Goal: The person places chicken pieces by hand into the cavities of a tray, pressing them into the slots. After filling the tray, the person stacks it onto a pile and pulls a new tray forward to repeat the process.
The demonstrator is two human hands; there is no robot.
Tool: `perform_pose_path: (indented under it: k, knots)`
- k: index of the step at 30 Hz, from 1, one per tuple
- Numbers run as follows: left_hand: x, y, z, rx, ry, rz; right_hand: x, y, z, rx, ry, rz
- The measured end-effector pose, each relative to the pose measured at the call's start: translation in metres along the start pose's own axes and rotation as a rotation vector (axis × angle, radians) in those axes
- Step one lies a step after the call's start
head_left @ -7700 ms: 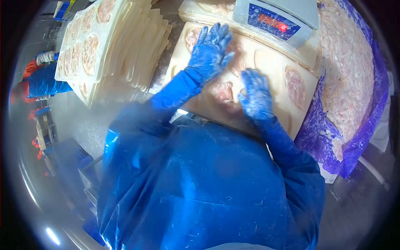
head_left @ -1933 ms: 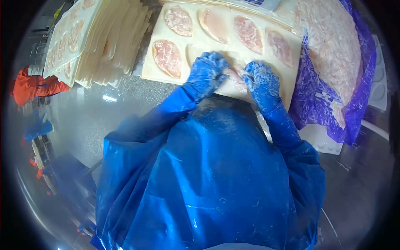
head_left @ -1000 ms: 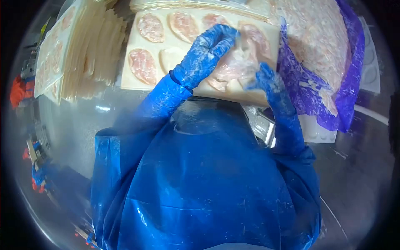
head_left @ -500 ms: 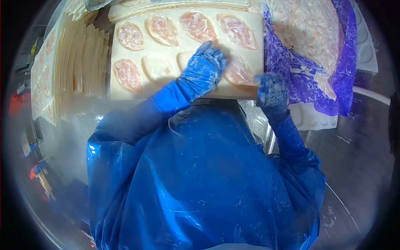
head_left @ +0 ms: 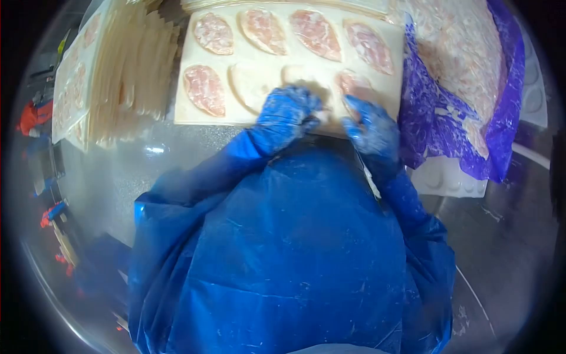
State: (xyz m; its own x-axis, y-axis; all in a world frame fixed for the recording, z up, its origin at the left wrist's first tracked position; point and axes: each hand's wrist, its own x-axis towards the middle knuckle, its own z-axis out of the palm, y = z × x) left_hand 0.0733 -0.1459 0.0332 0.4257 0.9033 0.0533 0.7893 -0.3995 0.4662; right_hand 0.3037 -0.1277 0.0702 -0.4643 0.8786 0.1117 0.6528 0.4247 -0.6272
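Observation:
A pale tray [head_left: 259, 65] with oval hollows lies in front of me. Its back row holds several meat pieces, such as the pink piece [head_left: 315, 35]. In the front row, one piece [head_left: 204, 90] lies at the left end, and the hollow beside it holds no meat. My left hand [head_left: 289, 112], in a wet blue glove, is closed at the tray's front edge, with something small and pale at its fingertips that I cannot make out. My right hand [head_left: 374, 127], also gloved, has fingers apart beside the front-right meat piece [head_left: 356, 87], partly covering it.
Stacked pale trays [head_left: 132, 71] stand on edge at the left. A heap of pale meat [head_left: 454, 53] lies on purple plastic sheeting [head_left: 507, 106] at the right. White moulded trays [head_left: 451, 177] stick out beneath the sheeting. A metal surface [head_left: 159, 153] runs along the front left.
The whole view has shifted, with the tray now farther right and up. My left hand has come down to the front edge. My right hand has moved in over the front-right corner and its fingers have spread.

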Motion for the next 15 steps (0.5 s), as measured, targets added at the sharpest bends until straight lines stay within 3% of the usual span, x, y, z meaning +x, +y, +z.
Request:
perform_pose_path:
  k: [3, 5, 7, 8, 9, 12, 13, 14, 15]
  knots:
    - [-0.001, 0.002, 0.002, 0.117, 0.059, -0.030, 0.009, 0.019, 0.060, -0.247, -0.019, -0.242]
    - [-0.011, -0.006, -0.003, 0.035, 0.114, -0.037, 0.015, 0.033, 0.062, -0.203, 0.008, -0.393]
    - [-0.021, -0.010, -0.005, -0.069, 0.152, -0.032, 0.022, 0.012, 0.043, 0.043, -0.214, -0.139]
    - [-0.024, -0.011, -0.006, -0.275, 0.172, -0.079, 0.019, 0.019, 0.056, 0.477, -0.203, 0.046]
    - [-0.025, -0.012, -0.009, -0.482, 0.195, -0.122, 0.024, 0.015, 0.057, 0.475, -0.210, 0.040]
    - [-0.023, -0.034, -0.031, -0.621, 0.340, -0.152, 0.055, -0.013, 0.060, 0.894, -0.111, 0.169]
    - [-0.016, -0.049, -0.034, -0.734, 0.481, -0.124, 0.071, -0.029, 0.060, 0.893, -0.117, 0.165]
    - [-0.007, -0.060, -0.050, -0.665, 0.490, -0.201, 0.090, -0.045, 0.061, 0.672, 0.016, 0.021]
    - [0.000, -0.078, -0.069, -0.223, 0.449, -0.075, 0.107, -0.051, 0.063, 0.446, 0.147, -0.120]
